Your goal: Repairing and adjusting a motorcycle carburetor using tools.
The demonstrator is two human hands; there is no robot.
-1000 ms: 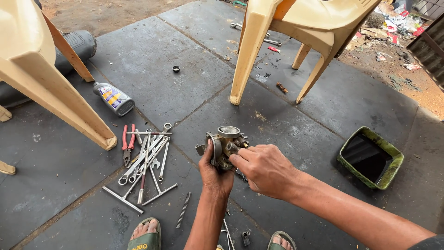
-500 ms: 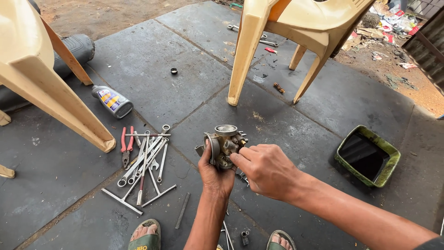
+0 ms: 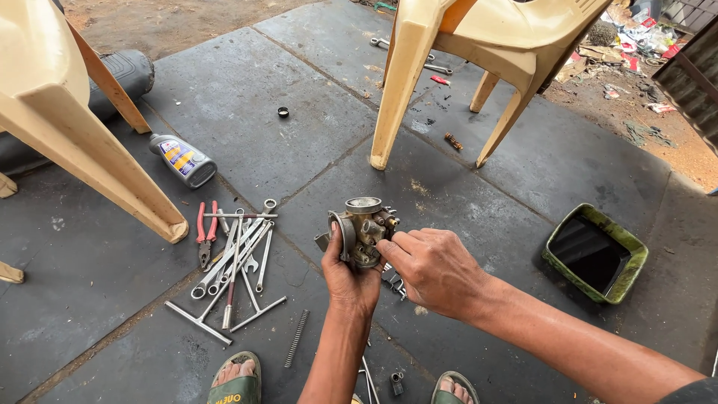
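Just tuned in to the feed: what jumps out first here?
Dead centre, a grimy metal carburetor is held up off the floor: the left hand grips it from below while the right hand works its side with the fingers. To its left a heap of wrenches lies beside red-handled pliers. At right sits a green tray of dark liquid.

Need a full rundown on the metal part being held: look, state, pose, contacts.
The carburetor is a compact cast-metal body, dull grey with brassy, grimy patches. A round cap-like opening faces up, a circular throat rim faces left, and small screws and fittings stud its right side. It is held clear of the dark floor slabs. The left hand cradles it from below, thumb against the throat rim; the right hand has fingertips on its right side fittings.
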